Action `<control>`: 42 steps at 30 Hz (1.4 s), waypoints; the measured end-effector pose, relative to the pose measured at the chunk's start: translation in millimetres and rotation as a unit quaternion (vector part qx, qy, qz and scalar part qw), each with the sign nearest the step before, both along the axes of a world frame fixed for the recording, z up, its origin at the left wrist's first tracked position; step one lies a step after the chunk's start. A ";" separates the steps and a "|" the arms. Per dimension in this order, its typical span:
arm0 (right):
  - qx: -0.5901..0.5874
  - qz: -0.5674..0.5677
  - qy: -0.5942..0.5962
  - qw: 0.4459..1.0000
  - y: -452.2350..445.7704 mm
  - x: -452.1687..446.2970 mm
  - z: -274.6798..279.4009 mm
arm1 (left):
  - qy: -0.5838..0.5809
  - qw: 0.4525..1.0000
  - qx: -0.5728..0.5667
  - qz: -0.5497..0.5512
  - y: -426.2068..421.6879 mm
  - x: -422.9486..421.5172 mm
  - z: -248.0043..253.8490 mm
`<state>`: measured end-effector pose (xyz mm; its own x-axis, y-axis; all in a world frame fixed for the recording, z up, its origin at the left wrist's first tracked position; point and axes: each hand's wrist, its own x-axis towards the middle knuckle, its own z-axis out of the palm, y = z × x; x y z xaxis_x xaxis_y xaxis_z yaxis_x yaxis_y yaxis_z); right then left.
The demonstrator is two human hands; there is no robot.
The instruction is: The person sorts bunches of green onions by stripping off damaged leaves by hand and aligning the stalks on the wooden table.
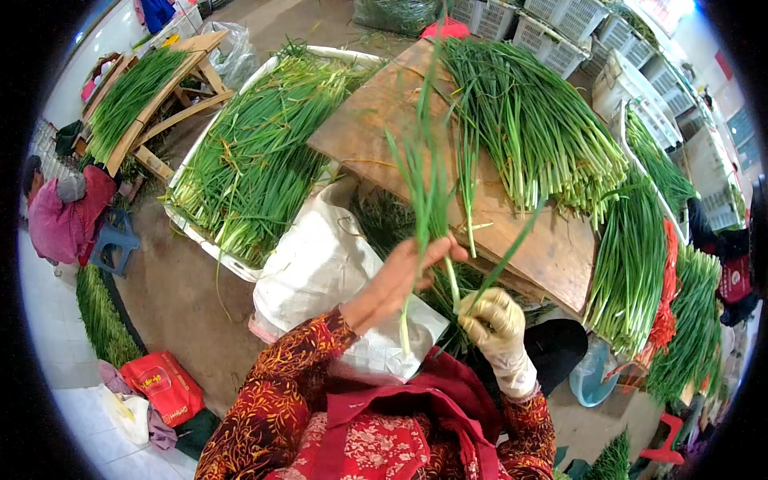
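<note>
Near the middle of the view, my bare left hand [402,276] is closed around a small bunch of green stalks [432,200], whose long leaves point up and blur at the top. My right hand [494,317], in a pale glove, has its fingers bent in a pinch at the white lower end of a stalk, with one green leaf rising from it. Beyond my hands, a large pile of green stalks [536,120] lies on a brown wooden board [368,120]. A few loose stalks lie beside that pile.
A white crate rim [186,226] surrounds more greens at left. A white sack [312,264] lies before it. More bundles [632,264] stand at right, near a blue basin [594,376]. A person in pink [68,212] sits at far left. White crates [552,44] are stacked behind.
</note>
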<state>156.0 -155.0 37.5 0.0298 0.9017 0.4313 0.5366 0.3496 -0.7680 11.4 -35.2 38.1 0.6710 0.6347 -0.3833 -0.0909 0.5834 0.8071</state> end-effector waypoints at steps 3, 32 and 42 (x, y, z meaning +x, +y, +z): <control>-0.227 0.122 -0.158 0.953 -15.8 -1.8 -2.5 | -0.090 0.980 0.095 0.152 26.9 -7.0 -1.8; -0.149 -0.137 0.178 0.963 51.9 12.6 6.0 | -0.094 0.995 -0.027 0.007 -15.0 25.3 -19.6; -0.157 -0.139 0.330 0.920 37.1 17.8 25.5 | -0.039 0.996 0.066 0.035 -4.6 20.1 -27.0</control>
<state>173.8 -117.9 63.0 0.4395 0.8971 -0.0446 -0.0490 -0.0256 -0.9985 31.5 -39.8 11.2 0.6477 0.7224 -0.2422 -0.1930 0.4630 0.8651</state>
